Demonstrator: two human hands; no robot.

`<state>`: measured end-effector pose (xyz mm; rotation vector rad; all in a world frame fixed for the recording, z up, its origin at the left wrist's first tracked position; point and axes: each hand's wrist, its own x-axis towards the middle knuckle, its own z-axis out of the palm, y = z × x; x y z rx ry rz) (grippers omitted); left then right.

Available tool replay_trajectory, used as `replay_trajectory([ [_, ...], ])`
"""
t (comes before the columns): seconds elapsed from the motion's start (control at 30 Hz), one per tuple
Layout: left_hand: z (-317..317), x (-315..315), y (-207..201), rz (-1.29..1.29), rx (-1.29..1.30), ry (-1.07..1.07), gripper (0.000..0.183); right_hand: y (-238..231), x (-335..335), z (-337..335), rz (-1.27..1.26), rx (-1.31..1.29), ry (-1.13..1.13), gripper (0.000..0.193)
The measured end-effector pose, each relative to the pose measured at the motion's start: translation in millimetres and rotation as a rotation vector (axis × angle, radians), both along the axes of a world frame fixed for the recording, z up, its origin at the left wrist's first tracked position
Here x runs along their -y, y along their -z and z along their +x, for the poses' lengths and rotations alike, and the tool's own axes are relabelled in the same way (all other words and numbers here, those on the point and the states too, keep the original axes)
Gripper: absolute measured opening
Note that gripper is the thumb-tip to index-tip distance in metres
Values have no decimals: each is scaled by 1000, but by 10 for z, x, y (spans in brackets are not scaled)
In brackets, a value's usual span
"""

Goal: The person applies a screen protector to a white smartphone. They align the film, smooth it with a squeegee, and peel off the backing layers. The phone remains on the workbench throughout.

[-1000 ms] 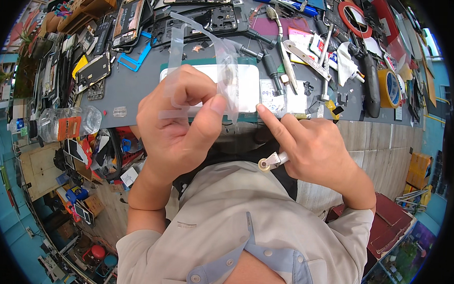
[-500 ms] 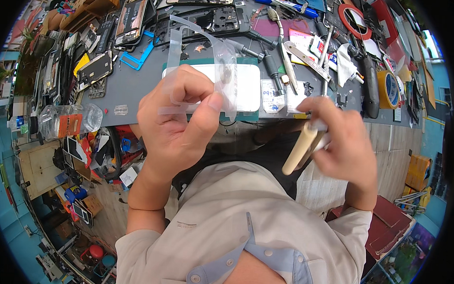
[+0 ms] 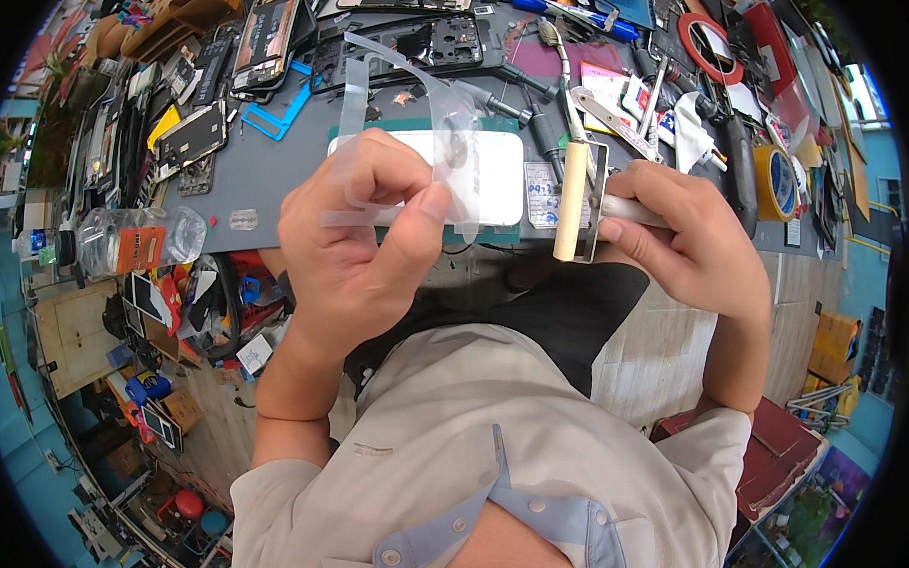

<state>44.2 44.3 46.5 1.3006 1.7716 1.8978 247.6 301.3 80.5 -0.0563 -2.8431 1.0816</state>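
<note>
Between thumb and fingers, my left hand (image 3: 362,221) pinches a clear plastic film frame (image 3: 450,119), whose thin strips curve up above the hand. Behind the film lies a white flat panel (image 3: 501,175) on a green mat (image 3: 504,233), partly covered by my hand. My right hand (image 3: 692,232) is closed round the pale handle of a small roller (image 3: 572,201). The roller's cream cylinder stands nearly upright in its metal bracket, to the right of the panel and apart from it.
Several screwdrivers (image 3: 547,139) lie behind the roller. A yellow tape roll (image 3: 776,183) sits at the right, a red ring of tape (image 3: 710,48) farther back. Phone parts (image 3: 192,138) and a blue plastic frame (image 3: 275,120) lie at the left. A plastic bottle (image 3: 181,236) rests near the left edge.
My right hand has raised the roller away from my body and turned it from tilted to nearly upright. My left hand with the film has barely moved.
</note>
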Motion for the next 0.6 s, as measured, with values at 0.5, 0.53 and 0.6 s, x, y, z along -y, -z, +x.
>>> replay_trajectory([
  [0.5, 14, 3, -5, -2, 18, -11, 7, 159, -42, -320, 190, -66, -70, 18],
  [0.53, 12, 6, -3, -2, 24, -10, 7, 168, -54, -325, 193, -65, -85, 20],
  [0.6, 9, 10, 4, -1, 34, -9, 7, 182, -71, -322, 214, -74, -90, 24],
])
